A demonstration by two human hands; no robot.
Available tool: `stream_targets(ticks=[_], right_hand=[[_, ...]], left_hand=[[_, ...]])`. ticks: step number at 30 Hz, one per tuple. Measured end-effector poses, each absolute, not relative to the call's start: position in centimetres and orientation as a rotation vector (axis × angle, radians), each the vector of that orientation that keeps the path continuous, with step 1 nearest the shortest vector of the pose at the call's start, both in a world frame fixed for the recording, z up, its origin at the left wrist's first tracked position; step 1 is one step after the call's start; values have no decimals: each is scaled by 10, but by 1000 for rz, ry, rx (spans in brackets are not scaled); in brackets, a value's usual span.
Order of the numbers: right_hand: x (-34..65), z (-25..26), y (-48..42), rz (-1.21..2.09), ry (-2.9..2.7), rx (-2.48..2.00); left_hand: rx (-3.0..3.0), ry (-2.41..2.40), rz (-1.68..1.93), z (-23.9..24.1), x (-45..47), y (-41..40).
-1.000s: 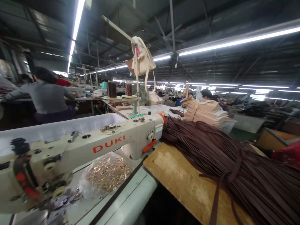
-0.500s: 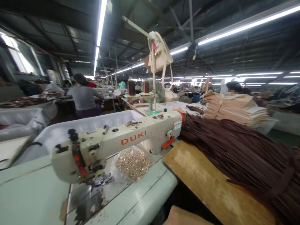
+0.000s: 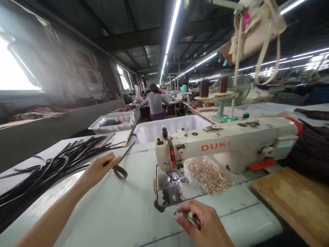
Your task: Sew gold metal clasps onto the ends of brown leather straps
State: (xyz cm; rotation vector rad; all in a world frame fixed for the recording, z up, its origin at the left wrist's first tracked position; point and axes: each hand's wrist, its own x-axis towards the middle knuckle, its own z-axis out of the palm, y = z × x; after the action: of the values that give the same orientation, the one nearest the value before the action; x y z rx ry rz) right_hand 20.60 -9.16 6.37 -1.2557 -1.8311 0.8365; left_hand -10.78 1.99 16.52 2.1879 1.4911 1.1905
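Strap (image 3: 120,168): your left hand (image 3: 97,169) pinches its looped end on the counter (image 3: 110,212); your right hand (image 3: 203,223) curls, holding something I cannot make out.

The pale green sewing table (image 3: 123,212) carries a cream industrial sewing machine lettered DUKI (image 3: 226,145), with a clear plastic bag of small gold-coloured metal rings (image 3: 209,175) lying under the machine's arm. A spread bundle of long black straps (image 3: 48,166) lies across the far left of the table, and one dark strap with a looped end (image 3: 120,169) lies nearer the machine. A bare wooden board (image 3: 293,195) adjoins the table's right end.
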Motion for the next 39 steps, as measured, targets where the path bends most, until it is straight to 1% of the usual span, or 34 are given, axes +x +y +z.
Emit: stream_targets(ticks=[3,5,8,10,15,18,20,22,25,27,29,32,34,36,39], right_hand=[[165,91,-75,909,-1753,-1091],[135,100,-66,1093,-1726,-976],[112,94,-62,1612,-1687,-749],[119,82,-67,1759,-1645,-725],[183,68,-95,1571,-1766,-973],[213,74,-107,1560,-1766,-1126],[222,76,-108,1645,-1782,-1091],[224,74,-103,1761,-1726,-1008],[224,64,-89,1822,-1536,-941],[222,57,-82,1838,-1487,-919],[219,53,-77,1869,-1506,-900],[212,54,-76,1895,-1551,-868],[208,57,-79,1923,-1577,-834],[210,60,-82,1962,-1579,-820],[225,63,-85,1974,-1588,-884]], left_hand=[[2375,1326,865,170,-95,-1],[2530,1176,779,176,-83,-14],[2869,1105,829,188,-86,-10],[3091,1292,909,198,-107,11],[3004,1706,1016,226,-179,77],[2870,1884,1118,231,-190,101],[2799,1926,1133,222,-177,109],[2757,1908,1095,201,-152,109],[2757,1735,858,156,-108,89],[2759,1559,649,127,-81,59],[2771,1389,518,107,-57,20],[2665,925,329,98,-24,-33],[2564,757,324,98,-8,-53],[2479,743,366,100,-4,-57],[2474,925,448,103,-29,-38]])
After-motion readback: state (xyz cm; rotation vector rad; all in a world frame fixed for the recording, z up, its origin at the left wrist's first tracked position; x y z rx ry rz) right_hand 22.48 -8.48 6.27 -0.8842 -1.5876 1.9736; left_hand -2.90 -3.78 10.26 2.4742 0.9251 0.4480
